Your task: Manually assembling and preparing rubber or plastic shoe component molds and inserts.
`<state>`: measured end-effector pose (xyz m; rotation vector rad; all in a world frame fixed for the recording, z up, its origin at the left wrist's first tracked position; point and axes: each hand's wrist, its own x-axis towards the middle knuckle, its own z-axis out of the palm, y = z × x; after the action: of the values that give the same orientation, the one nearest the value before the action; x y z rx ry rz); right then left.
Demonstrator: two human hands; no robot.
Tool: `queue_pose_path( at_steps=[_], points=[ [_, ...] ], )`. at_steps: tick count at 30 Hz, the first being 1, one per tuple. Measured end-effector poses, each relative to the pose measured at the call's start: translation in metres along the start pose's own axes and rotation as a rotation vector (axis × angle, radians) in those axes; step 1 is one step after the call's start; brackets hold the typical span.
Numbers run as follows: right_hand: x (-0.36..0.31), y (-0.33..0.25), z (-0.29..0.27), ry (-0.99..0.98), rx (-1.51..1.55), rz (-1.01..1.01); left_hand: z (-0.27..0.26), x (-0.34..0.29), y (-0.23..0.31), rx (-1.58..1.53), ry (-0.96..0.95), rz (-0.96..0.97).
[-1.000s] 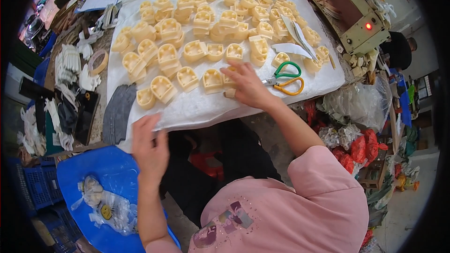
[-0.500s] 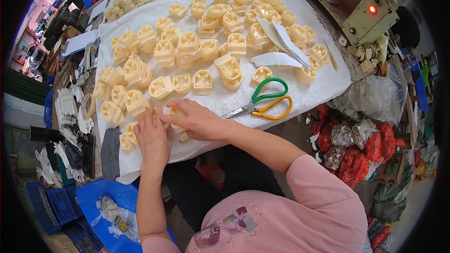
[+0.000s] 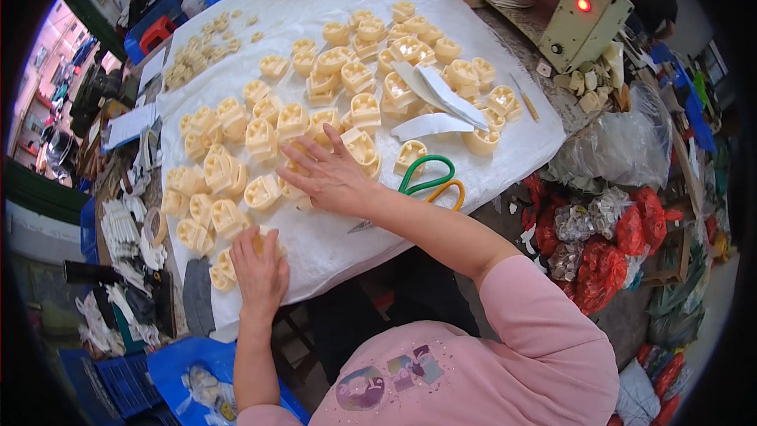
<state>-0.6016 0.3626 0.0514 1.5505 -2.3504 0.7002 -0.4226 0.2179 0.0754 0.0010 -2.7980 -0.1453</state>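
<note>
Cream, hollow, D-shaped moulded plastic blocks point(image 3: 261, 140), which look like shoe heels, are spread over the white table cover point(image 3: 505, 181). Near the table's front left, my left hand point(image 3: 262, 280) has its fingers curled round one such block point(image 3: 272, 243), partly hidden by them. Farther out, my right hand point(image 3: 335, 173) lies palm down with fingers spread over several blocks, touching or just above them. Beyond my right forearm are scissors point(image 3: 426, 168) with one green and one orange handle loop; the forearm covers part of them.
White curved strips point(image 3: 438, 125) lie among the blocks at right. A thin pointed tool point(image 3: 527, 101) rests near the right edge. A machine with a lit red lamp point(image 3: 583, 5) stands far right. A grey pad point(image 3: 197, 297) hangs at the front left edge; red plastic bags point(image 3: 597, 272) lie below right.
My hands, close together before, are now apart. The right reached outward and spread over the blocks; the left stayed near the front edge with a block. The view has shifted too.
</note>
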Motion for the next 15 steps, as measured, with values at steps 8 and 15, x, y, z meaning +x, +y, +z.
queue_pose_path(
  at_steps=[8,15],
  points=[
    [0.012,0.002,0.020,0.075,-0.281,0.021,0.019,0.059,-0.043,-0.056,0.158,-0.016],
    [0.007,-0.007,-0.032,0.130,-0.160,0.145,0.033,0.073,-0.039,-0.140,0.075,-0.034]
  ],
)
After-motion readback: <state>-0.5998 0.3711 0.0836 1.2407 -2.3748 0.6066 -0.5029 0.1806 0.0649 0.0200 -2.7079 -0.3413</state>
